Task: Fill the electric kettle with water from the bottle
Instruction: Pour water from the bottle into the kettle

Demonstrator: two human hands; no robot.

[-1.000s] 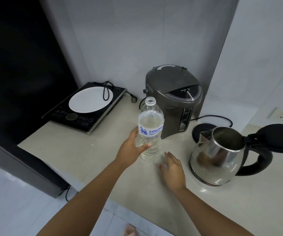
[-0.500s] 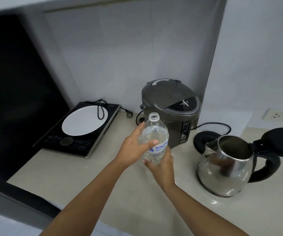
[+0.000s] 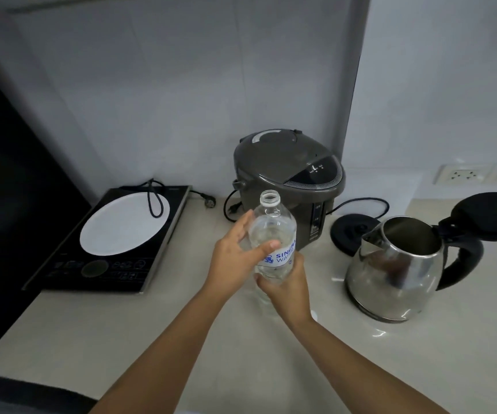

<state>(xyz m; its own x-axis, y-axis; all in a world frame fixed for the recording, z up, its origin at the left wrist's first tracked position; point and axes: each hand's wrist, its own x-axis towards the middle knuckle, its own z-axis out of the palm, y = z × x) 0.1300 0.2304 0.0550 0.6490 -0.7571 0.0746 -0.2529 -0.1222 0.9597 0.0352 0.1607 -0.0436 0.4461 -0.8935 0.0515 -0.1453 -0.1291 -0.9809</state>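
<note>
Now the left hand [image 3: 235,258] is wrapping the uncapped bottle's [image 3: 272,234] upper body, while the right hand [image 3: 284,286], flat on the counter [image 3: 151,339] a second ago, is gripping its base and hiding it. Its label is cut off, reading "SINGH… WAT…". Further right, the kettle [image 3: 396,270] is standing open beside its base.

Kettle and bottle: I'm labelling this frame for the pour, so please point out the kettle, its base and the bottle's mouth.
kettle [image 3: 390,273], head view, steel body.
base [image 3: 347,231], head view, black disc.
bottle [image 3: 270,199], head view, open mouth.
</note>
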